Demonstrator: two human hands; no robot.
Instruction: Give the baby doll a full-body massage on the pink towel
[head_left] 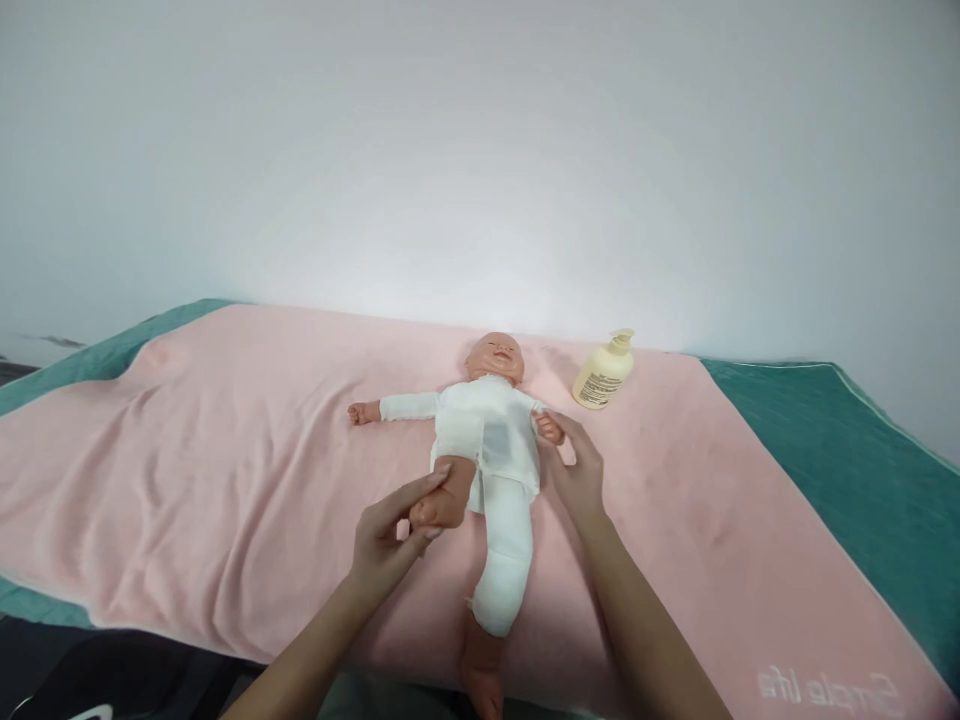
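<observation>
A baby doll (pixel 491 425) with a white cloth body lies face up, its head toward the wall. My left hand (pixel 386 535) grips the doll's bare foot, with the leg bent up toward the belly. The doll's other leg (pixel 504 555) stretches down toward me. My right hand (pixel 576 462) is at the doll's small hand (pixel 550 428), with the fingers curled round it. Beyond my right hand, a cream pump bottle (pixel 602 375) stands slightly tilted on the blanket.
Under the doll a pink blanket (pixel 300 480) spreads over a green cloth (pixel 817 440), which shows at both sides. A white wall (pixel 480 170) rises behind. Something black (pixel 97 670) is at the lower left.
</observation>
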